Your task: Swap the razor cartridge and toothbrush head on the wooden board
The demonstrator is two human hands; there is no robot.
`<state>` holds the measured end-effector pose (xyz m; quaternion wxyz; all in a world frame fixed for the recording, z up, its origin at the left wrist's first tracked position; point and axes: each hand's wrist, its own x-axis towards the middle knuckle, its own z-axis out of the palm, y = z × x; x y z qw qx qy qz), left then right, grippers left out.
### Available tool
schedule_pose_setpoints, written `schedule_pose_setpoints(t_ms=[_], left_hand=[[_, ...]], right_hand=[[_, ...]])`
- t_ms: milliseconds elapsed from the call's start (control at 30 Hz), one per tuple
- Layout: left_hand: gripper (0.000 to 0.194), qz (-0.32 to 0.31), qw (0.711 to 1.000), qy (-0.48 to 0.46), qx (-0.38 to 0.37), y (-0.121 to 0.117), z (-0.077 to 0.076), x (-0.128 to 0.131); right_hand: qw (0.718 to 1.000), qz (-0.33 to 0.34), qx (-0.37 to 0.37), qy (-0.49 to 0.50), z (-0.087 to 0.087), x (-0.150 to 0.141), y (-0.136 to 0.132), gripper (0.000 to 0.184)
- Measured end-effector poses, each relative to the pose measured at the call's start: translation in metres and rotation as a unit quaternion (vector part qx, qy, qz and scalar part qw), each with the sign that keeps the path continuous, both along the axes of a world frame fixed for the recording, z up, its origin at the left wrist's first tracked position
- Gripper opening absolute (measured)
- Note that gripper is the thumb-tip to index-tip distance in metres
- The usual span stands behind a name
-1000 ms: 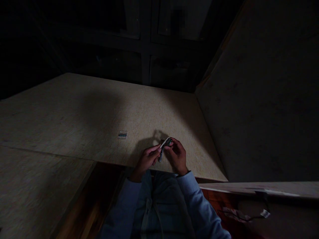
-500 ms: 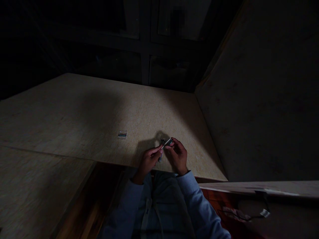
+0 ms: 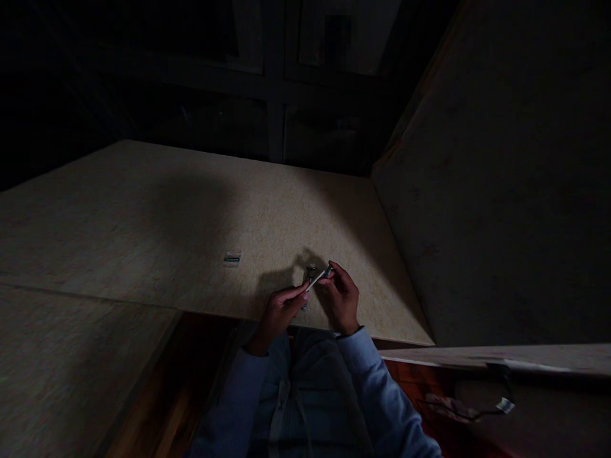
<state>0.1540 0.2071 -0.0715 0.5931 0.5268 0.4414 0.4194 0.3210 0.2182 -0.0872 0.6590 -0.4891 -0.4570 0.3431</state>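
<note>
Between the thumb and fingers of my left hand (image 3: pixel 282 313) is a thin white stick (image 3: pixel 315 280), slanting up to the right. Its far end is at a small dark piece with a greenish strip, which looks like a razor cartridge (image 3: pixel 328 271). My right hand (image 3: pixel 342 298) pinches that piece between thumb and fingertips. Behind and below the stick lies what looks like a razor (image 3: pixel 310 271), its head toward the far side and its handle partly hidden by my left hand. Left of my hands, a small clear case (image 3: pixel 232 259) with a dark blue-green strip rests on the table.
The pale marbled table (image 3: pixel 267 203) has its near edge just before my body. A dark panel (image 3: pixel 501 191) rises along its right side. A second, similar surface (image 3: pixel 71 356) is at lower left. A cable (image 3: pixel 477 416) lies low at right.
The hands have drawn slightly apart, showing more of the white stick. The cartridge-like piece has turned in my right hand. The view has shifted slightly.
</note>
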Motion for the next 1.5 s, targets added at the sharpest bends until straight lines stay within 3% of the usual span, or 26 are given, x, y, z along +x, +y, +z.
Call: schedule_pose_setpoints(t_ms=[233, 467, 933, 1267, 1500], left_hand=[[0.066, 0.027, 0.999, -0.016, 0.030, -0.001, 0.000, 0.002], [0.057, 0.082, 0.993, -0.010, 0.084, -0.001, -0.004, 0.007], [0.050, 0.064, 0.992, -0.008, 0.112, -0.002, -0.015, 0.006], [0.045, 0.030, 0.992, -0.017, 0.123, -0.004, -0.010, 0.002], [0.048, 0.064, 0.993, 0.004, 0.104, -0.004, -0.008, 0.007]], right_hand=[[0.999, 0.043, -0.013, 0.001, -0.005, 0.001, 0.000, 0.046], [0.995, 0.097, -0.022, 0.029, 0.002, -0.001, -0.001, 0.045], [0.994, 0.082, -0.047, 0.050, 0.007, -0.001, -0.001, 0.043], [0.990, 0.065, -0.050, 0.114, 0.004, -0.001, 0.000, 0.048], [0.989, 0.076, -0.050, 0.120, 0.005, -0.001, -0.002, 0.049]])
